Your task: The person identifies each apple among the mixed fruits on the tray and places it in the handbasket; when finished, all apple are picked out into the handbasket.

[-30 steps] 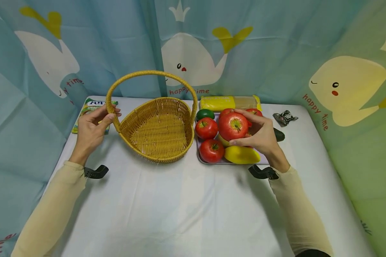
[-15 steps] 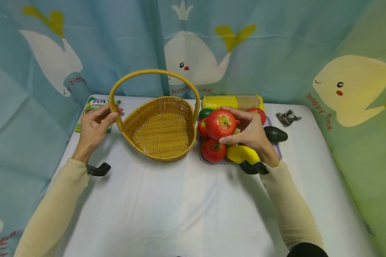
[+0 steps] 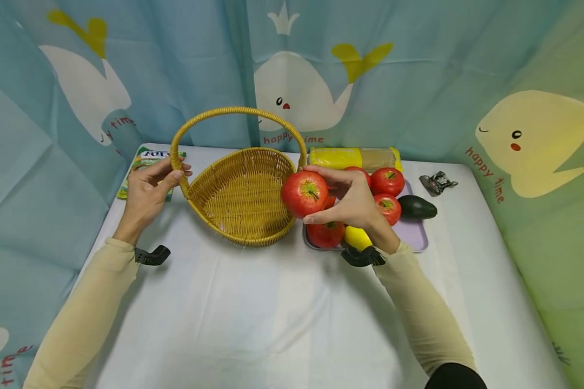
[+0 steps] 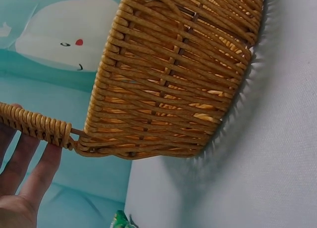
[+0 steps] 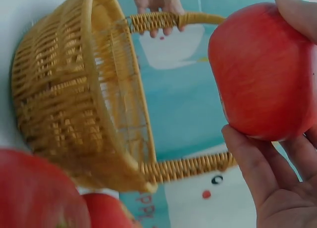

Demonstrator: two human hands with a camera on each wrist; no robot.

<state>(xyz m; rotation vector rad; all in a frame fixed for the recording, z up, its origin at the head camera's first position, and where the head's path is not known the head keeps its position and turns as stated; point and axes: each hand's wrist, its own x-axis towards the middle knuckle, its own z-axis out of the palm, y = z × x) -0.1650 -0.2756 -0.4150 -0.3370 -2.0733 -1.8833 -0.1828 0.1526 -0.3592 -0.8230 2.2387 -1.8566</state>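
Note:
A yellow wicker basket [image 3: 243,200] with a tall arched handle stands on the white table, its inside bare. My left hand [image 3: 148,189] grips the left side of the basket's handle [image 4: 39,125] between thumb and fingers. With my right hand [image 3: 352,197] I hold a red apple [image 3: 305,193], thumb on one side and fingers on the other. In the head view the apple overlaps the basket's right rim; in the right wrist view it is raised beside the basket's open top [image 5: 124,84].
Right of the basket a lilac tray [image 3: 416,235] bears several red apples [image 3: 387,181] and a yellow fruit [image 3: 357,237]. A dark green avocado [image 3: 417,207] lies at its right edge. Behind are a yellow packet [image 3: 355,158], a black wrapper [image 3: 437,183] and, left, a green packet [image 3: 146,156].
My right hand has carried the apple leftward from above the tray to the basket's right rim. My left hand keeps its grip on the handle. The whole view has shifted slightly.

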